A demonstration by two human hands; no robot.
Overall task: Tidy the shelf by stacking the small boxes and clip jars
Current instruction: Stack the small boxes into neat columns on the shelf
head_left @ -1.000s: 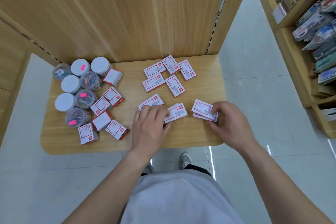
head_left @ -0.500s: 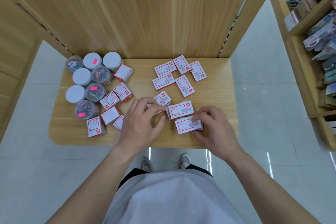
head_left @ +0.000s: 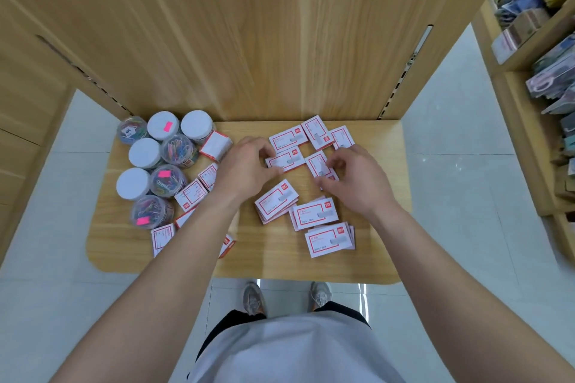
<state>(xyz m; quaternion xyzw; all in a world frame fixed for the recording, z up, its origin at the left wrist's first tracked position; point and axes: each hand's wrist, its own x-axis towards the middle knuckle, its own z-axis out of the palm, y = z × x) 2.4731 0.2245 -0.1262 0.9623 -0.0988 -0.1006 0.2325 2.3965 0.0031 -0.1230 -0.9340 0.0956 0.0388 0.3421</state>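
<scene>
Nearest the shelf's front edge (head_left: 249, 270), a short stack of white, red-bordered small boxes (head_left: 330, 239) lies flat, with a second stack (head_left: 315, 213) just behind it and a third, tilted one (head_left: 276, 201) to its left; all three sit apart from both hands. Further back, the left hand (head_left: 245, 168) is curled over a single box (head_left: 287, 160), fingers at its left end and thumb by its near edge, pinching it as it lies on the wood. The right hand (head_left: 357, 179) is closing around another box (head_left: 320, 165), fingertips on its far side and thumb at its near end; it looks gripped, though the palm hides part of it, so I cannot be sure. Behind these, three more loose boxes (head_left: 316, 131) lie against the back panel (head_left: 280, 40). On the left side, more boxes (head_left: 190, 195) lie partly hidden under the left forearm, beside a cluster of clip jars (head_left: 165, 165), some upright with white lids, some on their sides showing coloured clips, filling the back-left corner
</scene>
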